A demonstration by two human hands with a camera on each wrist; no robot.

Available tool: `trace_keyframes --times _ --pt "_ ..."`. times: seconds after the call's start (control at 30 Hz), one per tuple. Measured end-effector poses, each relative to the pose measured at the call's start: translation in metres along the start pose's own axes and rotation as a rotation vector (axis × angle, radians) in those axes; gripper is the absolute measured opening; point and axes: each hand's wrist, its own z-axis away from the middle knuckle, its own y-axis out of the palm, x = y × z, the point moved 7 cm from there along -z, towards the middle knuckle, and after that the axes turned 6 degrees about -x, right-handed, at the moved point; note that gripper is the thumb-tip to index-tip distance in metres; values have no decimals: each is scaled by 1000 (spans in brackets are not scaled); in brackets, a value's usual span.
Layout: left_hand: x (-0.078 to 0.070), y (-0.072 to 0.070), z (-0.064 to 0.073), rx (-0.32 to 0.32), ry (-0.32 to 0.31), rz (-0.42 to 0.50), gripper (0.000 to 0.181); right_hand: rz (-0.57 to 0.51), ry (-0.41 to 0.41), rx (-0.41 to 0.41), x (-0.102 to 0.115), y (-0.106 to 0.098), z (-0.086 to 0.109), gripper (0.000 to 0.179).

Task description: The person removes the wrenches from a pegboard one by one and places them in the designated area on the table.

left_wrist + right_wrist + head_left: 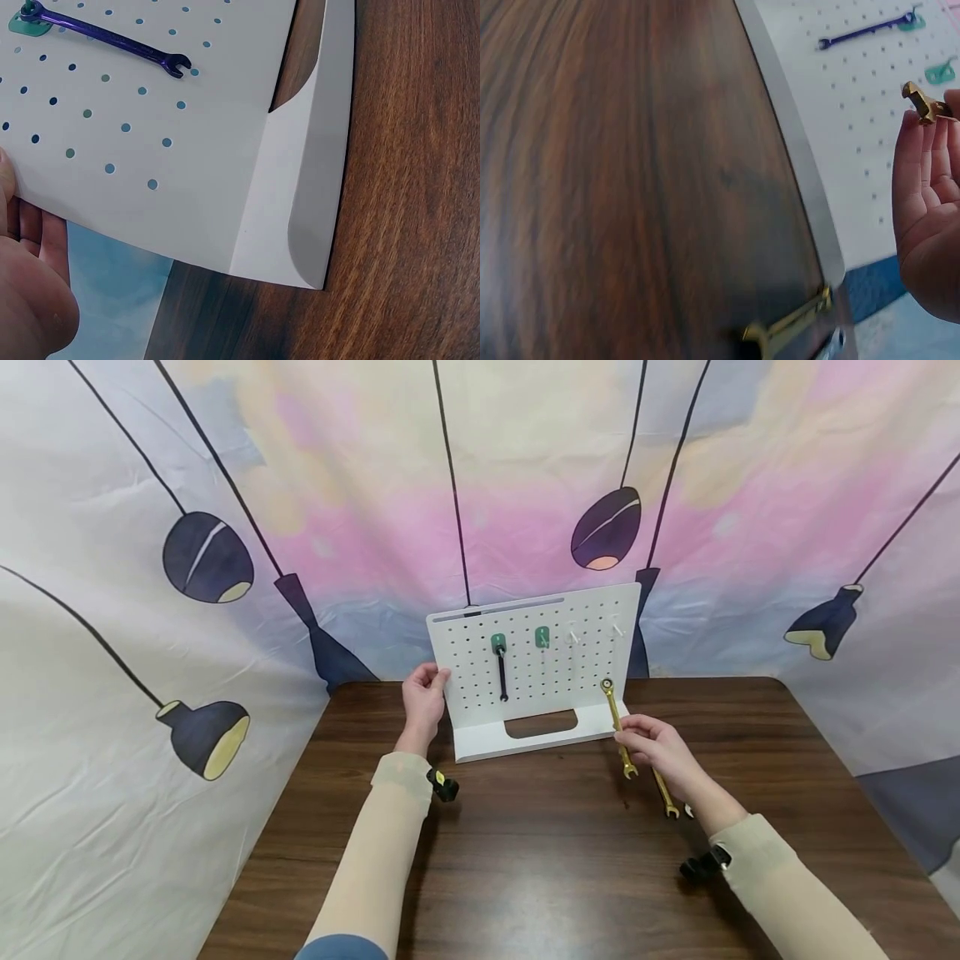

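Observation:
A white pegboard stand [525, 720] stands at the far side of the table. My left hand [423, 697] grips its left edge between thumb and fingers. On the board's left green hook [498, 642] hangs a dark purple combination wrench [112, 37]. My right hand [660, 752] pinches a gold combination wrench [611, 703] near its middle, in front of the board's lower right, ring end up and open end down. In the right wrist view only the gold wrench's open end [922, 105] shows beyond the fingers.
Another green hook [542, 637] and two pale hooks [572, 633] bear no tool. Under my right wrist, a second gold wrench [666, 795] and a silver wrench [831, 345] lie on the dark wooden table [525, 860]. A patterned cloth [360, 527] hangs close behind.

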Motion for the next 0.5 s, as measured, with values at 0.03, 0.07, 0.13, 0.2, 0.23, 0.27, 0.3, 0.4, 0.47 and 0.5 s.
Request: trace_keyframes --times 0.03,0.07,0.13,0.2,0.23,0.27,0.3,0.4,0.47,0.5 --pt "0 0 0 1 1 0 9 10 1 -1 -2 -4 2 38" --pt "0 0 0 0 0 -5 9 17 1 -4 -4 -8 3 39" --pt "1 0 0 0 -1 -5 9 34 10 -9 -9 -16 6 43" --pt "1 0 0 -1 -3 -6 10 48 19 -14 -12 -24 10 44" --pt "2 1 1 0 -4 -6 9 51 23 -16 -14 -28 12 44" --pt "2 0 1 0 -6 -6 10 51 26 -17 -16 -31 13 43" --pt "2 0 1 0 -7 -4 9 53 28 -19 -17 -35 15 42" --pt "2 0 0 -2 -7 -8 10 49 26 -29 -20 -46 19 37" --pt "3 0 0 -4 -7 -13 10 55 22 -35 -22 -55 21 36" --pt "3 0 -1 -5 -7 -15 10 62 19 -37 -23 -59 22 38"
